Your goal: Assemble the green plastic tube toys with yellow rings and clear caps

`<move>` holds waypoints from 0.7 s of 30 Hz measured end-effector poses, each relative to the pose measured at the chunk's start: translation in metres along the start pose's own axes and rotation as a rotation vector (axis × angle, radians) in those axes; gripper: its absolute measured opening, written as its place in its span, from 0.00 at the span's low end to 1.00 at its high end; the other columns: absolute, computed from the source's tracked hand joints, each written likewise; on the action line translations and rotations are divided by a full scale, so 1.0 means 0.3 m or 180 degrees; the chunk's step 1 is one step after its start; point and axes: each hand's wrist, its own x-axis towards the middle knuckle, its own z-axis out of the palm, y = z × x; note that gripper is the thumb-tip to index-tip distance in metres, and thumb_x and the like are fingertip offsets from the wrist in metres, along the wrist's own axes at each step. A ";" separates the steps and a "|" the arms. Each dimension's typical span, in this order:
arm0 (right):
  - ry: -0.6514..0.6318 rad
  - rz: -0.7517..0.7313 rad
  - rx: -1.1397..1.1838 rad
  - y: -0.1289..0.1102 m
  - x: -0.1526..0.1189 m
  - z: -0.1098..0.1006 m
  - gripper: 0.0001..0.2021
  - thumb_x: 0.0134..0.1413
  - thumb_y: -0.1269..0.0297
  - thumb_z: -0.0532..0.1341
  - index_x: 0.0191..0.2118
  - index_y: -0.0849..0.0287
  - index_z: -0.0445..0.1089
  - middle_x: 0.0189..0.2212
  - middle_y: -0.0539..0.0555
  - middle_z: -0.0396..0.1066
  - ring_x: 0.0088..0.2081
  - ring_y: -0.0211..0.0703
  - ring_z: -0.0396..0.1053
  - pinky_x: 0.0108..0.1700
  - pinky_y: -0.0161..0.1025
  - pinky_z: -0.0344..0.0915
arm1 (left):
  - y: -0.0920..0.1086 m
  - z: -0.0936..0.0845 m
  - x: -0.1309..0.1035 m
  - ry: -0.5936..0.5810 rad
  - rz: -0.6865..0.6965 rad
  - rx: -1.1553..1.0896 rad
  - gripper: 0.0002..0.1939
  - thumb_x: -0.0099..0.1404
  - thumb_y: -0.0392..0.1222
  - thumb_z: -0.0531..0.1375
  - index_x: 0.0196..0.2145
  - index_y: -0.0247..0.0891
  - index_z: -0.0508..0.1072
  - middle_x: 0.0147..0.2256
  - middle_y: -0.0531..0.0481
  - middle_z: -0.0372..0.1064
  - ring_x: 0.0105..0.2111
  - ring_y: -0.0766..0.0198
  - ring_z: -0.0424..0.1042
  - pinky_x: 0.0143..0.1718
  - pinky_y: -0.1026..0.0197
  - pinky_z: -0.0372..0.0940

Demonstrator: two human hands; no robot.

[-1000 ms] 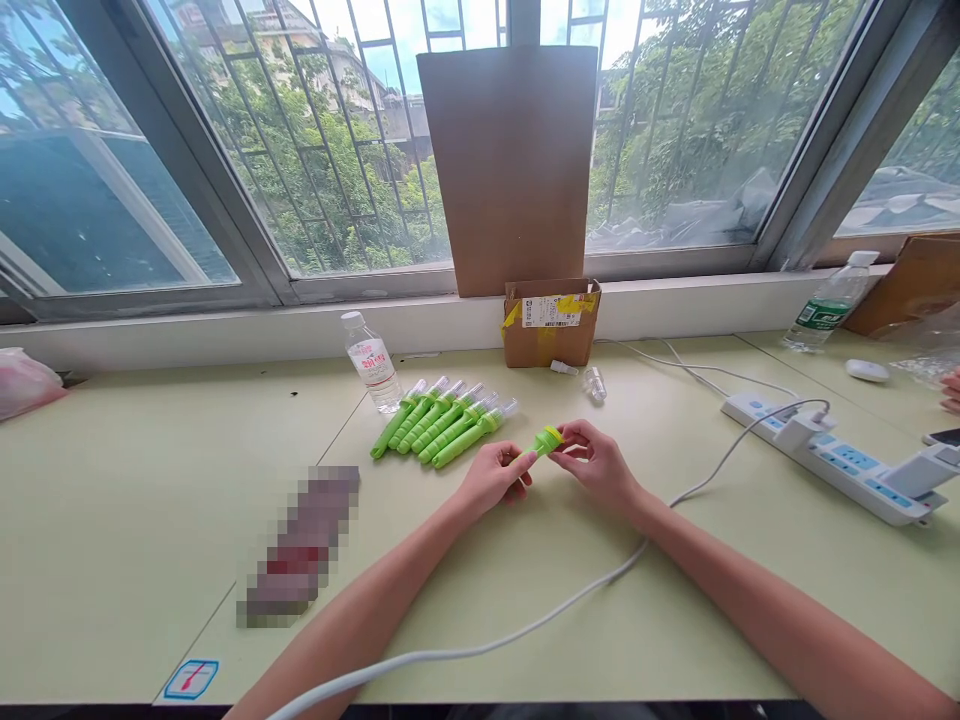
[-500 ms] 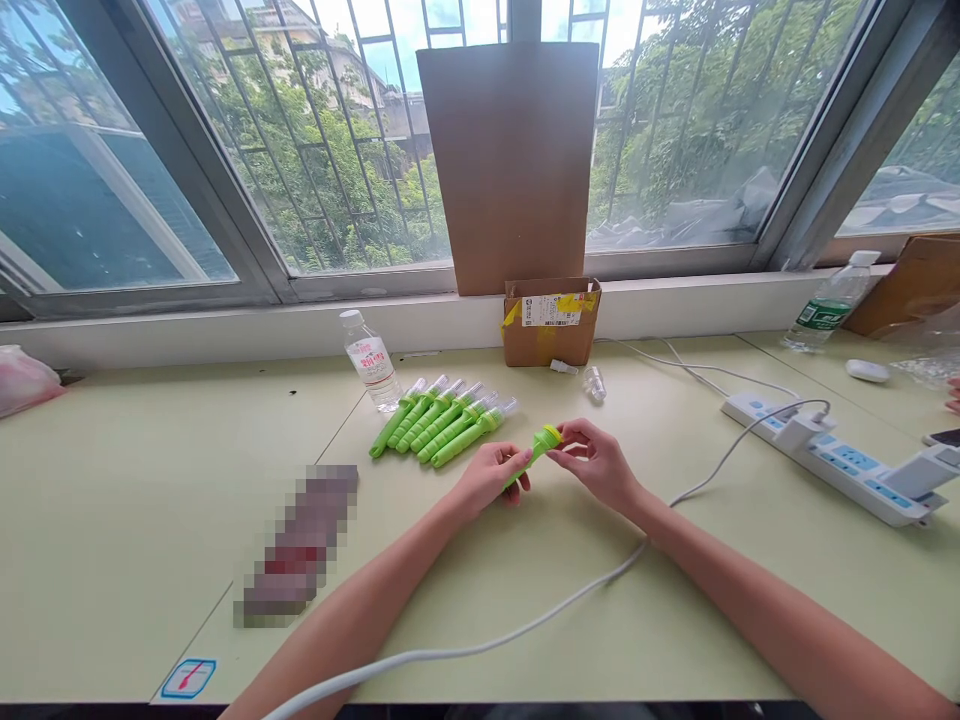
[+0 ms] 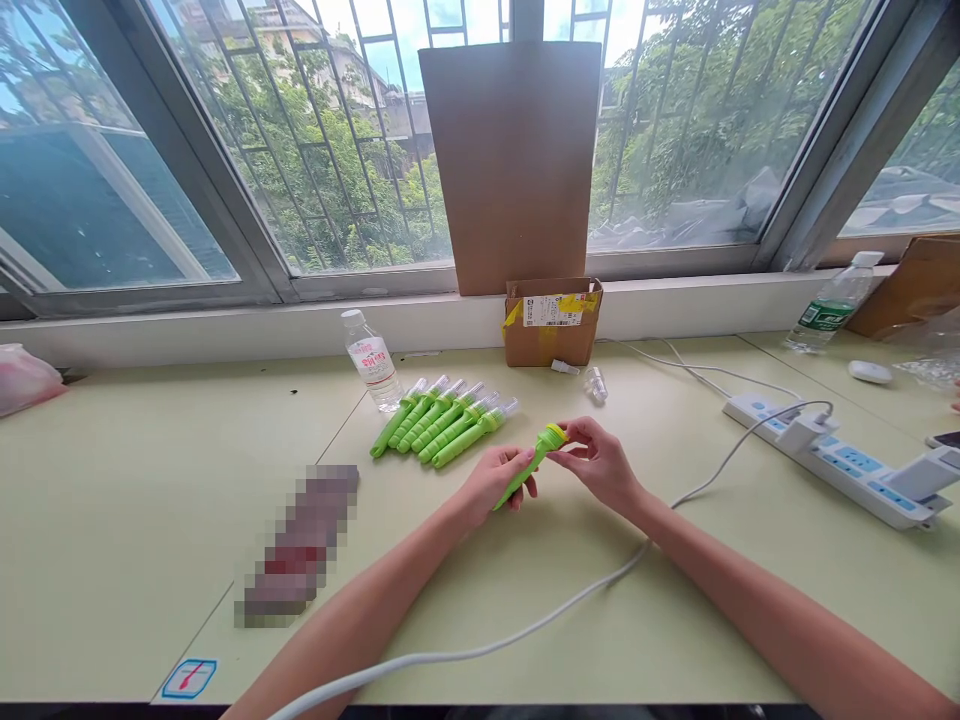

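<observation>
A green torch-shaped plastic stick point(image 3: 529, 474) with a wider yellow-rimmed head is held slanting over the table. My left hand point(image 3: 498, 484) is closed around its shaft, thumb on top. At the head, the thumb and fingers of my right hand point(image 3: 596, 460) pinch the yellow rim; whether a small part sits between those fingertips is hidden. Beyond my left hand lies a row of similar green sticks point(image 3: 439, 425), each with a clear cap on its head. A loose clear cap point(image 3: 596, 385) rests on the table past my right hand.
A cardboard box point(image 3: 551, 345) and a water bottle point(image 3: 373, 365) stand at the back. To the right lies a power strip point(image 3: 840, 460); its white cable point(image 3: 525, 632) crosses under my right forearm and over my left. A blurred dark patch point(image 3: 300, 545) is on the left.
The green stick has turned and slid slightly in my hands, so more of its shaft shows below my left hand. My right hand stays at the head.
</observation>
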 end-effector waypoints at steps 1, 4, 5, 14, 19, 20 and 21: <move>0.0023 0.0000 0.0027 0.001 -0.001 0.001 0.15 0.45 0.58 0.67 0.31 0.56 0.60 0.40 0.54 0.70 0.37 0.42 0.72 0.37 0.43 0.75 | 0.000 -0.001 0.000 -0.0004 0.0007 0.0011 0.24 0.58 0.63 0.55 0.32 0.35 0.66 0.22 0.51 0.70 0.12 0.72 0.61 0.13 0.69 0.49; 0.0056 -0.0028 0.0017 0.004 -0.003 0.002 0.15 0.45 0.58 0.67 0.31 0.56 0.61 0.37 0.53 0.71 0.34 0.42 0.72 0.38 0.44 0.75 | 0.001 -0.007 0.001 -0.0098 0.0053 0.0153 0.25 0.60 0.64 0.53 0.32 0.35 0.66 0.22 0.51 0.70 0.12 0.73 0.58 0.13 0.69 0.49; 0.0062 -0.0049 -0.0031 0.005 -0.004 0.002 0.14 0.45 0.58 0.67 0.32 0.56 0.61 0.35 0.52 0.71 0.34 0.41 0.72 0.37 0.44 0.75 | 0.001 -0.008 0.000 -0.0149 0.0065 0.0246 0.25 0.60 0.64 0.51 0.32 0.35 0.66 0.22 0.50 0.70 0.11 0.74 0.56 0.12 0.68 0.48; 0.0270 -0.0204 -0.0244 0.019 -0.012 0.013 0.15 0.44 0.58 0.68 0.28 0.57 0.61 0.37 0.54 0.71 0.32 0.40 0.71 0.36 0.42 0.73 | -0.044 -0.027 0.015 0.0924 0.1399 0.3013 0.18 0.55 0.53 0.62 0.37 0.39 0.65 0.25 0.54 0.69 0.22 0.65 0.67 0.23 0.65 0.55; 0.0603 -0.0077 -0.0019 0.032 0.002 0.001 0.15 0.41 0.57 0.70 0.30 0.57 0.64 0.36 0.55 0.72 0.28 0.39 0.69 0.32 0.41 0.73 | -0.082 -0.032 0.040 0.1557 0.1904 0.3821 0.09 0.64 0.46 0.55 0.39 0.38 0.66 0.30 0.50 0.71 0.25 0.64 0.69 0.25 0.64 0.55; 0.0642 -0.0026 0.0079 0.034 0.005 -0.003 0.16 0.40 0.57 0.70 0.30 0.57 0.65 0.35 0.54 0.72 0.28 0.39 0.69 0.31 0.41 0.73 | -0.087 -0.029 0.043 0.1620 0.1936 0.3884 0.09 0.65 0.46 0.53 0.38 0.38 0.67 0.29 0.51 0.71 0.24 0.65 0.69 0.24 0.64 0.54; 0.0652 0.0025 0.0181 0.035 0.008 -0.007 0.16 0.40 0.56 0.70 0.31 0.57 0.65 0.34 0.54 0.73 0.28 0.39 0.70 0.31 0.41 0.73 | -0.092 -0.025 0.045 0.1657 0.1961 0.3953 0.10 0.66 0.46 0.52 0.37 0.38 0.67 0.28 0.51 0.71 0.24 0.65 0.68 0.24 0.64 0.53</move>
